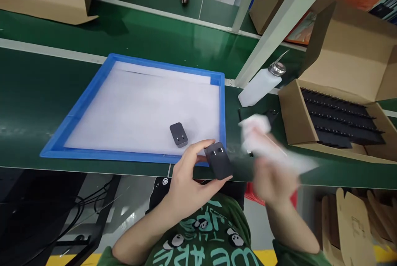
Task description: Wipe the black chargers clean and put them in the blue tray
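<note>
My left hand [194, 175] grips a black plug-in power adapter [219, 160] between thumb and fingers, its two metal prongs facing up. To its right, my right hand [274, 171] is smeared by motion and closed on a white cloth or wipe [256, 133], apart from the adapter. A second black adapter [178, 134] lies on the white sheet [145, 109] lining a blue tray [93, 155]. Behind the cloth, a dark object [271, 115] on the bench is partly hidden, and I cannot make out what it is.
A white dispenser bottle [260, 86] with a metal top stands tilted in view beside a pale post [279, 22]. On the right, an open cardboard box [297, 121] holds rows of black pieces. The green bench's front edge [124, 171] runs below the tray.
</note>
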Motion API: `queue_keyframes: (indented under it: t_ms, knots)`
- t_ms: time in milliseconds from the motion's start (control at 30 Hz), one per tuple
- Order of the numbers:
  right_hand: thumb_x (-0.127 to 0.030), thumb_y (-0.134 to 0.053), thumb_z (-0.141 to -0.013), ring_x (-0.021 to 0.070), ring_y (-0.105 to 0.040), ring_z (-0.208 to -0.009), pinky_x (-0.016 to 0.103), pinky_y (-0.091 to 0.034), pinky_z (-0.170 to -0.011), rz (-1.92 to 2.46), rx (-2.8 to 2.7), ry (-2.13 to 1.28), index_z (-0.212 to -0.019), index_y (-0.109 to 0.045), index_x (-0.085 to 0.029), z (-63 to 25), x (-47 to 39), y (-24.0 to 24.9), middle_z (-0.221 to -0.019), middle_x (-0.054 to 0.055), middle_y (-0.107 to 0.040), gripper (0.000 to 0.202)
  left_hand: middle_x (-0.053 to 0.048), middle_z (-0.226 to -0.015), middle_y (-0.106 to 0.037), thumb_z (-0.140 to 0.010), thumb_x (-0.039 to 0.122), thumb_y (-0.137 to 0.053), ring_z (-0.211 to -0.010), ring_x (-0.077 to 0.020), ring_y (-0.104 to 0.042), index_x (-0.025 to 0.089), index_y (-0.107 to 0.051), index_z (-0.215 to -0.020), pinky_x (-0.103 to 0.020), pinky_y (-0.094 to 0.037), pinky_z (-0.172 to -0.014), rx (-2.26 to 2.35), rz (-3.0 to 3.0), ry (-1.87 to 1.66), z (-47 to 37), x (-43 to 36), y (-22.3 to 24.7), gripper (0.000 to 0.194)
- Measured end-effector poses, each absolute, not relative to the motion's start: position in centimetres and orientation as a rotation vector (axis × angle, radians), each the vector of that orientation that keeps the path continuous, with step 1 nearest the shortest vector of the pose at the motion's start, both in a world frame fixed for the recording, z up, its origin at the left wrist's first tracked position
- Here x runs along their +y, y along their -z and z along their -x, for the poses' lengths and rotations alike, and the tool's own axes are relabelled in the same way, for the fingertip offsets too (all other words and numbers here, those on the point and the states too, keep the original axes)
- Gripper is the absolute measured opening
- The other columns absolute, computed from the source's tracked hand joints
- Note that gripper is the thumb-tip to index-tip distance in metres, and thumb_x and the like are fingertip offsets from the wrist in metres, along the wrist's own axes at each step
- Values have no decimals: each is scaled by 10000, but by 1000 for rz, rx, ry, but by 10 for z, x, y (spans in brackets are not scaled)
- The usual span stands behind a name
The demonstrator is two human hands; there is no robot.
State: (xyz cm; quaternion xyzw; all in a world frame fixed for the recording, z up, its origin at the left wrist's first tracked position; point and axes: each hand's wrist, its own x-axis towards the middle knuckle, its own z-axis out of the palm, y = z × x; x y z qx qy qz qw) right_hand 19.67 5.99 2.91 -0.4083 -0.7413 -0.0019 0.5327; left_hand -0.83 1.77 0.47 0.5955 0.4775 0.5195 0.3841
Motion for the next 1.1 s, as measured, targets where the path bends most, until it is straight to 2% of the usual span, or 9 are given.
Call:
queue_keyframes:
  t_ms: [100, 167, 333, 400, 567, 700, 867, 967, 1100]
  knots:
    - [-72, -489, -972, 348, -644, -1326, 459, -667, -963, 794, -2119, -52, -1513, -508, -10, -170, 18, -14, -1391, 233, -667, 545, -84, -1234, -733, -783, 193, -870, -1075, -237, -741, 239, -631, -1314, -311, -651, -897, 1214, -1585, -1354, 10, 20, -5, 583]
    - [1, -463, -915, 350, -588, -1389, 431, -666, -951, 799, -2159, 23, -1542, -416, 58, -166, 10, -10, -1449, 293, -599, 632, -90, -1220, -744, -789, 172, -871, -1075, -236, -737, 220, -647, -1308, -302, -649, -893, 1195, -1642, -1379, 10, 20, -8, 567]
    - [-20, -474, -891, 295, -663, -1308, 351, -685, -861, 850, -2178, 214, -1327, -680, -88, -175, 13, -23, -1394, 194, -675, 486, -112, -1253, -736, -817, 139, -848, -1132, -235, -704, 187, -635, -1349, -306, -617, -962, 1173, -1787, -1428, 8, 17, -16, 576]
    - [-26, -476, -884, 282, -673, -1295, 341, -682, -866, 812, -2213, 245, -1211, -731, -97, -177, 16, -29, -1322, 184, -721, 421, -115, -1240, -739, -844, 151, -829, -1118, -223, -703, 176, -635, -1346, -298, -610, -963, 1186, -1814, -1413, 8, 16, -20, 539]
    - [-67, -470, -910, 266, -694, -1265, 363, -679, -916, 707, -2241, 315, -1039, -767, -91, -181, 22, -33, -1139, 176, -791, 325, -119, -1213, -745, -847, 187, -837, -1098, -213, -703, 153, -642, -1320, -287, -604, -954, 1195, -1842, -1370, 11, 15, -24, 513]
    - [-125, -476, -993, 191, -735, -1179, 329, -659, -977, 524, -2274, 309, -949, -790, -188, -186, 23, -36, -1050, 59, -821, 323, -120, -1203, -749, -895, 118, -729, -1082, -199, -699, 143, -629, -1337, -291, -610, -932, 1136, -1887, -1352, 10, 18, -23, 454]
    - [-85, -537, -987, 182, -738, -1154, 315, -597, -1077, 565, -2268, 190, -999, -803, -141, -175, 32, -42, -1040, 70, -820, 271, -120, -1153, -759, -956, 108, -612, -1024, -197, -715, 155, -637, -1332, -327, -605, -926, 1065, -1879, -1377, 10, 24, -19, 380]
    - [-31, -608, -932, 186, -753, -1100, 305, -594, -1078, 445, -2253, 81, -1007, -802, -107, -175, 36, -42, -1007, 64, -817, 222, -120, -1194, -753, -952, 141, -638, -1048, -206, -716, 178, -645, -1335, -326, -611, -897, 1012, -1823, -1339, 13, 25, -19, 385]
    - [-21, -727, -866, 142, -751, -1093, 263, -598, -1068, 325, -2296, -46, -904, -805, -225, -197, 34, -35, -1028, -19, -812, 222, -106, -1178, -762, -830, 193, -816, -1050, -229, -725, 220, -668, -1327, -296, -634, -803, 936, -1726, -1240, 15, 23, -17, 520]
